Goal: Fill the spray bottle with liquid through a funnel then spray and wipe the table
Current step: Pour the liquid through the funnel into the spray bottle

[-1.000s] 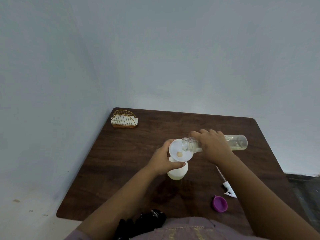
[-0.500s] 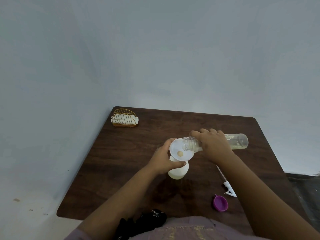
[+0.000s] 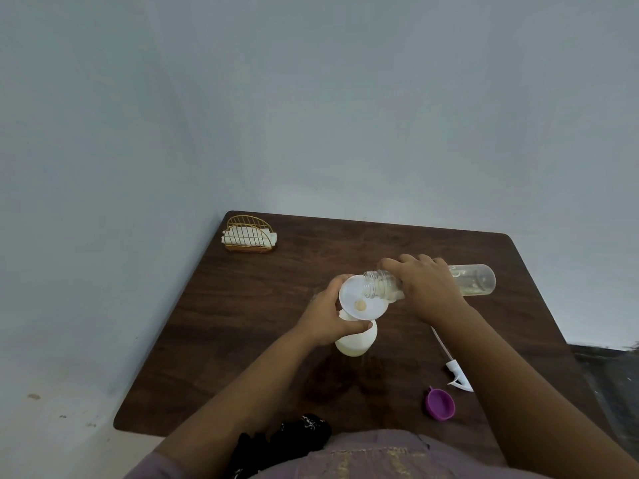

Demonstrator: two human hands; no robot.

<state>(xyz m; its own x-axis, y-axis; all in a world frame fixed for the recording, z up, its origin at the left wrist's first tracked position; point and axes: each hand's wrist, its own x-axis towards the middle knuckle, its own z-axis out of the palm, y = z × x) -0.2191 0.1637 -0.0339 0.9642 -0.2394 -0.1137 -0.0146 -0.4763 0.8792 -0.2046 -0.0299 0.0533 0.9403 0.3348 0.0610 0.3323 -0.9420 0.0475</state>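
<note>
A white spray bottle (image 3: 356,342) stands without its head near the middle of the dark wooden table (image 3: 242,305). A white funnel (image 3: 361,302) sits in its neck. My left hand (image 3: 326,316) grips the bottle's neck just under the funnel. My right hand (image 3: 427,288) holds a clear plastic bottle (image 3: 475,280) tipped on its side, its open mouth over the funnel's bowl. A little yellowish liquid lies in the clear bottle. The white spray head (image 3: 456,373) with its tube lies on the table to the right.
A purple cap (image 3: 440,403) lies near the table's front right. A gold wire holder with white napkins (image 3: 248,235) stands at the back left corner. A black cloth (image 3: 294,435) lies at the front edge. Pale walls close in behind and on the left.
The clear bottle's base has risen slightly, so it is tilted a little more toward the funnel. Both hands otherwise stay where they were.
</note>
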